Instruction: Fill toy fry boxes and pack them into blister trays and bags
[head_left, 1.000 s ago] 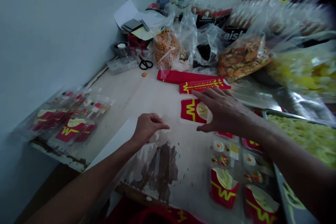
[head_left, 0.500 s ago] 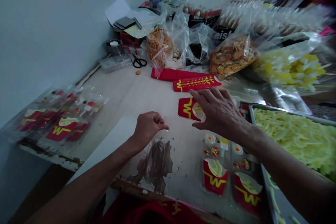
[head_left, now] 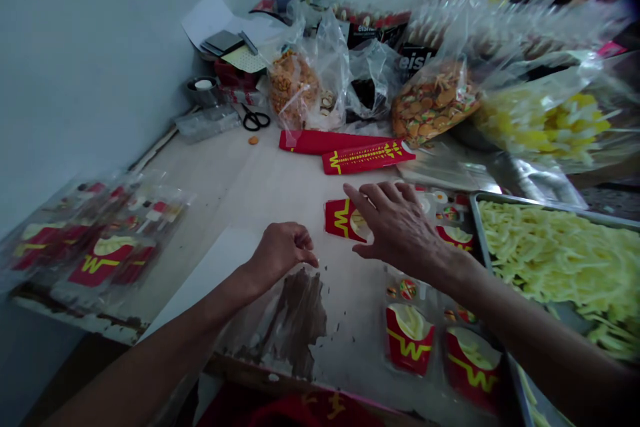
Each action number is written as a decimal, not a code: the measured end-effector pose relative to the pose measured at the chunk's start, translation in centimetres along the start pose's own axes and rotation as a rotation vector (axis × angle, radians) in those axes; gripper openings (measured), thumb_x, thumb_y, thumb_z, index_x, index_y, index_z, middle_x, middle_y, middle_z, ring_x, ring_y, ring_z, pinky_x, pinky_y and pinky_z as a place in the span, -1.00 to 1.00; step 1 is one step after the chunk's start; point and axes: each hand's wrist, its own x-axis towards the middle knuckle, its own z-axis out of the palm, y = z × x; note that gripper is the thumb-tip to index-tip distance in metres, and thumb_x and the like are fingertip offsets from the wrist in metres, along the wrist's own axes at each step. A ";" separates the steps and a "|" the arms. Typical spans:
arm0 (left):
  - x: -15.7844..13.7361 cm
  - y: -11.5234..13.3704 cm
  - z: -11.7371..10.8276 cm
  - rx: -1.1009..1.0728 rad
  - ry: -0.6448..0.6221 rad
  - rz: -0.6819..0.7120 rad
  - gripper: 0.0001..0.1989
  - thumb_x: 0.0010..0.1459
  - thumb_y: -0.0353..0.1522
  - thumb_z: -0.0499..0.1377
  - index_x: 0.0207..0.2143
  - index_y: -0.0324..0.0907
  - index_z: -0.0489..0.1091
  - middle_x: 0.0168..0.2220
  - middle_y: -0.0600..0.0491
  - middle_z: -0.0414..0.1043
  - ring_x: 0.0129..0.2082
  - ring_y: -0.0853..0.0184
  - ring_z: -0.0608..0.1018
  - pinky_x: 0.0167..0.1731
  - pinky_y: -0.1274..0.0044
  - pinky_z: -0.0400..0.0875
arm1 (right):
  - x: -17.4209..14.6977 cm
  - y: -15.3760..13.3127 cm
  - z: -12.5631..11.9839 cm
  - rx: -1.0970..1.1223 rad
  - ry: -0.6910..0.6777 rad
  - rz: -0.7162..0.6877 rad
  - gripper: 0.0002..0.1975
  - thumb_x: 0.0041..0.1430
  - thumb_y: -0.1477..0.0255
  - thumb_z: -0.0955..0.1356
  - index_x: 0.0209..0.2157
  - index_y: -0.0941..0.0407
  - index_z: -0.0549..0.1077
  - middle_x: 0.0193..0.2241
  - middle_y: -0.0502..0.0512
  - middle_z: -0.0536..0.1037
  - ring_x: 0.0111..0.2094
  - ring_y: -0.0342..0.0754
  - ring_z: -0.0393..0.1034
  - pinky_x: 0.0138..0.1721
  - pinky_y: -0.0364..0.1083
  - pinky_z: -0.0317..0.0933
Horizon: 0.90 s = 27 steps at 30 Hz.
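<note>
My left hand (head_left: 287, 245) is closed in a pinch above the peeling patch of the tabletop, thumb against fingers. Whatever is in the pinch, if anything, is too small or clear to make out. My right hand (head_left: 395, 217) is open, palm down, with fingers spread over a small red fries carton (head_left: 339, 219) marked with a yellow zigzag. The carton's right part is hidden under that hand, and I cannot tell whether the fingers touch it. Below my right forearm lie clear packets with toy-like fries cartons (head_left: 410, 340) and small food pieces.
A metal tray (head_left: 477, 197) of pale yellow fry-shaped strips (head_left: 555, 240) stands at right. More filled packets (head_left: 107, 253) lie at left. Flat red cartons (head_left: 370, 157), black scissors (head_left: 256, 120) and bags of small pieces (head_left: 435, 103) sit farther back.
My right hand has shifted slightly left and toward me, uncovering more packets beside the tray. My left hand keeps its pinch, a little lower in view. The camera view has shifted somewhat.
</note>
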 end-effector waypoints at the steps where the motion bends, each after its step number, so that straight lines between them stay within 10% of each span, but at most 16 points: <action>1: 0.1 0.1 0.1 0.009 -0.017 -0.009 -0.72 -0.32 -0.36 0.52 -0.60 -0.18 0.46 -0.57 0.14 0.41 -0.54 0.39 0.40 -0.49 0.54 0.25 | 0.1 -0.3 0.1 0.009 -0.004 0.000 0.02 0.01 0.19 0.52 0.37 0.14 -0.01 0.05 0.29 0.40 0.00 0.27 0.20 0.03 0.15 0.02; 13: 2.3 -1.7 -1.5 -0.157 -0.338 -0.172 -0.59 -0.39 -0.22 0.53 -0.51 -0.20 0.49 -0.56 0.13 0.44 -0.54 0.39 0.42 -0.50 0.53 0.27 | 0.7 0.0 1.3 0.023 -0.019 -0.042 -0.03 -0.01 0.25 0.53 0.34 0.14 0.05 0.04 0.26 0.42 0.00 0.24 0.21 0.04 0.14 0.01; 27: 1.8 -0.8 -2.8 -0.154 -0.135 -0.099 -0.30 -0.42 -0.33 0.54 -0.17 -0.12 0.33 -0.52 0.23 0.41 -0.51 0.38 0.46 -0.50 0.55 0.30 | 1.3 -0.3 2.7 0.130 -0.088 -0.154 0.04 -0.17 0.18 0.59 0.30 0.12 0.15 0.03 0.24 0.44 -0.02 0.23 0.26 0.01 0.12 0.05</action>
